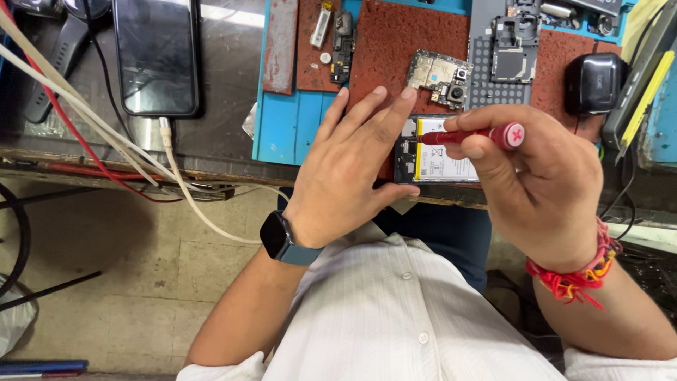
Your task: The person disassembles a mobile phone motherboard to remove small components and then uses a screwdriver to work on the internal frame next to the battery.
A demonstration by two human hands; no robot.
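Left hand [352,166] lies flat, fingers spread, pressing down on the opened phone [434,152] at the near edge of the desk [226,152]. No closed grip there, just palm and fingers pinning it.

Right hand [543,187] has its grip closed on a red screwdriver [472,135], pink cap end toward the camera, tip pointing down into the phone's upper left area. Tip contact is hidden by the fingers, so I can't tell if it's seated.

Risks as I see it:
- Driver slips off a screw head and gouges the white battery [441,159] right beside it. Puncture is the bad one.
- Phone sits at the desk edge and hangs toward the lap; if the left hand lifts, it could slide off.
- Loose screws could roll off the red mat [405,49] to the floor.

Labels: the battery carries a white label with a yellow band along the top and small dark symbols. The cap has a cross mark.

Further back: bare logic board [441,76] with camera modules on the mat, grey frame part [515,49], black earbud case [594,83] to the right, a dark phone [156,56] on a white charging cable [190,190] to the left.
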